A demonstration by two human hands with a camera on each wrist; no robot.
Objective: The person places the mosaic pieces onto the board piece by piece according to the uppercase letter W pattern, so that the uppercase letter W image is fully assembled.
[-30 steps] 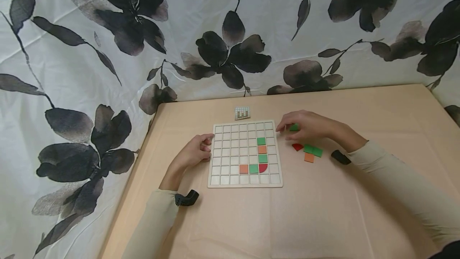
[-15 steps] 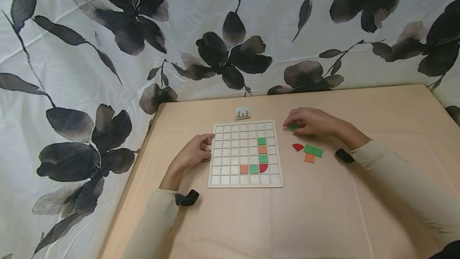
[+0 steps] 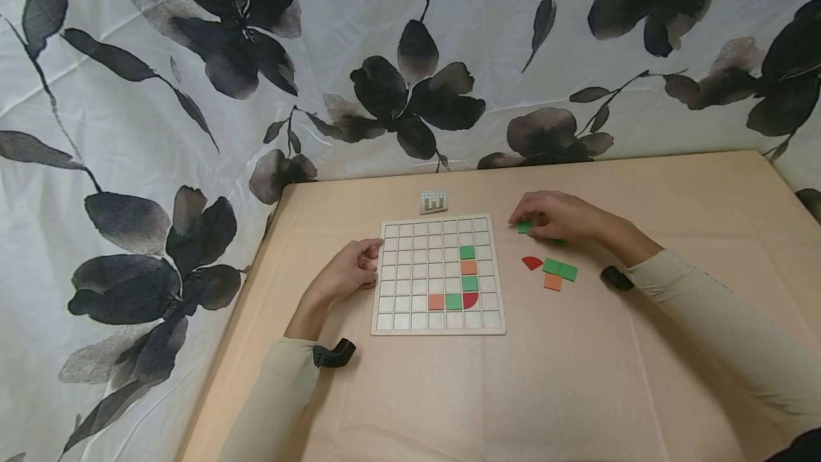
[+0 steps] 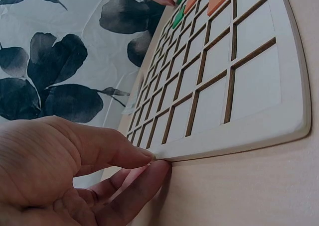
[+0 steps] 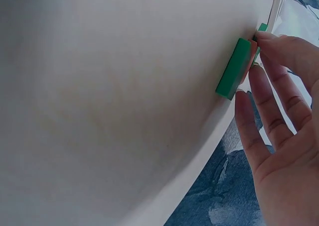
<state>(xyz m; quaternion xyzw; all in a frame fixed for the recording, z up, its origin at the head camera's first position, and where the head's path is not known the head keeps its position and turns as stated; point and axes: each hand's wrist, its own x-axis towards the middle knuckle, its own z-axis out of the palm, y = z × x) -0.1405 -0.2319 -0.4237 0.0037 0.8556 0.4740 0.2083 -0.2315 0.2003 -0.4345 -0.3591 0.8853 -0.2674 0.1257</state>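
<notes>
My left hand [image 3: 351, 268] pinches the left edge of a white grid board [image 3: 404, 328] between thumb and finger, clearest in the left wrist view. On the board's right part, several green, orange and red tiles sit in cells. Right of the board, my right hand [image 3: 554, 218] has thumb and index finger around a small green tile [image 3: 524, 227]. The right wrist view shows a thicker-looking green tile [image 5: 233, 70] beside those fingers, with an orange tile [image 5: 247, 61] just behind it. The palm partly hides these pieces in the head view.
A red quarter-round tile [image 3: 532, 262], green tiles [image 3: 560, 269] and an orange tile [image 3: 553, 281] lie on the wooden table [image 3: 577, 391] below my right hand. A small pattern card [image 3: 433, 202] stands beyond the board. A floral curtain [image 3: 359, 20] hangs behind the table.
My right hand has shifted slightly right, away from the board's edge, uncovering more of the green tile at its fingertips. The left hand and board have stayed put.
</notes>
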